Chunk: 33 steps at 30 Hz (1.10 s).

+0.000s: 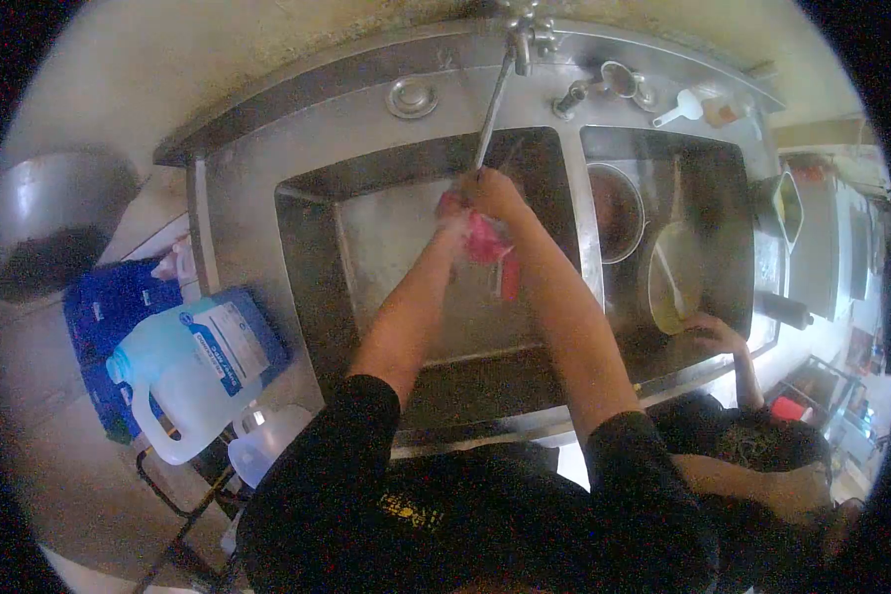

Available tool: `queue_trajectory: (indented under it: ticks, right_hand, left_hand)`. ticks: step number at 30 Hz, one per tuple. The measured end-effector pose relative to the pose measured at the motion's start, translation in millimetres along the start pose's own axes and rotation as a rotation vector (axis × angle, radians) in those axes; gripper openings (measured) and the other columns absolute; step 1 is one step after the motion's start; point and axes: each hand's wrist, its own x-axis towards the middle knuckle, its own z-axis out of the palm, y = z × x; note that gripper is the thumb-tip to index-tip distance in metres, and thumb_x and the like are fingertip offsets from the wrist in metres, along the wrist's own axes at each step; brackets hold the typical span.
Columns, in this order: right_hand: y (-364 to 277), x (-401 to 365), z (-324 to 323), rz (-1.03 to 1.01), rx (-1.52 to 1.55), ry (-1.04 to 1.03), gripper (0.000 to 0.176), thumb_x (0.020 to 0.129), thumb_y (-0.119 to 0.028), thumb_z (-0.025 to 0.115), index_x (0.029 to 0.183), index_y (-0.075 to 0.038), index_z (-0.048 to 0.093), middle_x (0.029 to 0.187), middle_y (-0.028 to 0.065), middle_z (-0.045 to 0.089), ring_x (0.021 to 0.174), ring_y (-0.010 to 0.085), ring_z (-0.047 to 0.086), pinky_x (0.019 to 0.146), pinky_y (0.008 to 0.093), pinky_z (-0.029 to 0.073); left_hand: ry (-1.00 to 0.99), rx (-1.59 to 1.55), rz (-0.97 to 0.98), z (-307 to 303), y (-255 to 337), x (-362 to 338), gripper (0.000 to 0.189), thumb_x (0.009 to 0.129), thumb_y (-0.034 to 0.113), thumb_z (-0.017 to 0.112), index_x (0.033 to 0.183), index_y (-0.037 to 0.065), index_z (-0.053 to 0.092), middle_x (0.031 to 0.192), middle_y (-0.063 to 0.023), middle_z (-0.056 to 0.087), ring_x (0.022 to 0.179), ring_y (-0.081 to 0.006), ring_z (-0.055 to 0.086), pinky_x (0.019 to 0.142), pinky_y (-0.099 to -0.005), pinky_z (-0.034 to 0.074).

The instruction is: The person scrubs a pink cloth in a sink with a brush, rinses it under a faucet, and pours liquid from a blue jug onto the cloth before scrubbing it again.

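Nearest the camera are the person's black sleeves (366, 465), just in front of the sink's front rim (485, 421). Left of the sink, on the floor side, a clear plastic jug (193, 366) with a blue label lies tilted, touching a blue box (109, 307). Farther left of the sink sits a large metal bowl (49, 223).

Both bare forearms reach over the front rim into the sink's left basin (386, 238). The hands meet near that basin's far wall. The right hand (495, 193) is closed around the top of a pink cloth (487, 246), which hangs down from it above the basin floor. The left hand (452, 211) is pressed against the same cloth from the left, but it is blurred, so I cannot tell how tightly its fingers are closed.

In the sink's right basin lie a round pot (616, 213) and, beside it, a pale pan (675, 277) with a spoon in it. A second person stands at the sink's right front corner, and their hand (715, 332) rests at the near edge of the right basin, just beside the pan.

At the back of the sink, the tap spout (493, 109) slants down from the rear ledge and ends just above the two hands. On the ledge stand a round metal plug (412, 97) behind the left basin, and a white scoop (685, 107) behind the right basin.
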Motion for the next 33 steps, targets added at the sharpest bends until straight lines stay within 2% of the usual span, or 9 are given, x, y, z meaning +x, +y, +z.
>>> queue_trajectory:
  ticks: [4, 7, 11, 13, 18, 22, 25, 31, 33]
  right_hand:
    - [7.1, 6.7, 21.8, 0.131, 0.336, 0.096, 0.038, 0.097, -0.04, 0.056, 0.116, -0.01, 0.069, 0.108, 0.0247, 0.068, 0.102, 0.0472, 0.064, 0.088, 0.0511, 0.053]
    - [6.6, 7.9, 14.0, 0.179, 0.188, 0.01, 0.041, 0.096, -0.043, 0.059, 0.116, -0.009, 0.069, 0.111, 0.0247, 0.068, 0.103, 0.0461, 0.065, 0.089, 0.0497, 0.053]
    - [37.5, 14.7, 50.1, 0.013, 0.171, 0.099, 0.047, 0.094, -0.042, 0.059, 0.114, 0.0, 0.065, 0.109, 0.0281, 0.068, 0.102, 0.0467, 0.065, 0.088, 0.0538, 0.053]
    - [-8.4, -5.9, 3.4, 0.174, 0.403, 0.059, 0.048, 0.095, -0.042, 0.058, 0.116, 0.001, 0.064, 0.108, 0.0287, 0.068, 0.103, 0.0462, 0.066, 0.089, 0.0534, 0.053]
    - [2.9, 6.6, 35.3, 0.206, 0.719, 0.082, 0.041, 0.098, -0.036, 0.058, 0.117, -0.001, 0.066, 0.108, 0.0258, 0.069, 0.098, 0.0364, 0.07, 0.081, 0.0459, 0.055]
    - [8.4, 3.1, 23.6, 0.129, 0.405, 0.043, 0.044, 0.096, -0.044, 0.059, 0.118, -0.006, 0.066, 0.105, 0.0268, 0.069, 0.096, 0.0404, 0.069, 0.085, 0.0487, 0.054]
    - [12.2, -7.6, 12.9, -0.057, -0.156, 0.126, 0.041, 0.097, -0.036, 0.061, 0.109, 0.003, 0.067, 0.099, 0.0227, 0.072, 0.088, 0.0373, 0.071, 0.074, 0.045, 0.056]
    - [15.4, -8.5, 9.9, 0.076, 0.23, 0.158, 0.046, 0.098, -0.04, 0.057, 0.102, 0.004, 0.069, 0.096, 0.0263, 0.07, 0.093, 0.0425, 0.069, 0.08, 0.0501, 0.053]
    - [6.9, -9.9, 3.1, 0.146, 0.253, 0.08, 0.045, 0.097, -0.04, 0.057, 0.102, 0.003, 0.069, 0.097, 0.0264, 0.07, 0.095, 0.0424, 0.069, 0.081, 0.0504, 0.053]
  left_hand:
    - [-0.364, -0.661, -0.119, 33.5, 61.0, -35.1, 0.045, 0.096, 0.047, 0.055, 0.121, 0.01, 0.059, 0.111, -0.0118, 0.066, 0.097, -0.0304, 0.066, 0.078, -0.0495, 0.056]
    - [-0.111, -0.589, 0.046, 56.0, 100.3, -95.8, 0.046, 0.097, 0.049, 0.049, 0.115, 0.009, 0.061, 0.11, -0.013, 0.066, 0.095, -0.0378, 0.065, 0.08, -0.0572, 0.054]
    - [-0.182, -0.918, 0.043, 39.3, 76.5, -91.5, 0.041, 0.099, 0.046, 0.045, 0.109, 0.011, 0.064, 0.107, -0.0133, 0.067, 0.097, -0.0413, 0.064, 0.076, -0.061, 0.053]
    - [-0.274, -1.012, 0.073, 27.8, 44.7, -80.4, 0.037, 0.099, 0.043, 0.044, 0.107, 0.014, 0.065, 0.106, -0.0126, 0.067, 0.097, -0.0385, 0.064, 0.076, -0.0588, 0.054]
    - [-0.407, -1.009, 0.094, 41.4, 35.7, -99.2, 0.04, 0.098, 0.047, 0.045, 0.105, 0.013, 0.065, 0.1, -0.0081, 0.068, 0.084, -0.0286, 0.064, 0.068, -0.0523, 0.053]
    - [-0.296, -0.905, -0.127, 59.8, 62.5, -113.8, 0.041, 0.095, 0.052, 0.051, 0.098, 0.014, 0.066, 0.083, -0.0108, 0.067, 0.062, -0.0334, 0.061, 0.061, -0.058, 0.053]
    - [-0.244, -0.536, -0.287, 47.5, 59.6, -101.0, 0.05, 0.092, 0.061, 0.05, 0.097, 0.013, 0.066, 0.08, -0.0092, 0.066, 0.066, -0.0326, 0.061, 0.066, -0.0528, 0.054]
    - [-0.252, -0.287, -0.15, 49.0, 51.5, -80.3, 0.036, 0.101, 0.045, 0.045, 0.103, 0.013, 0.061, 0.084, -0.0071, 0.062, 0.074, -0.0268, 0.062, 0.059, -0.0433, 0.05]
    - [-0.026, -0.373, -0.149, 60.6, 49.2, -80.9, 0.034, 0.101, 0.042, 0.046, 0.112, 0.013, 0.061, 0.088, -0.0059, 0.062, 0.08, -0.0245, 0.062, 0.059, -0.0416, 0.05]
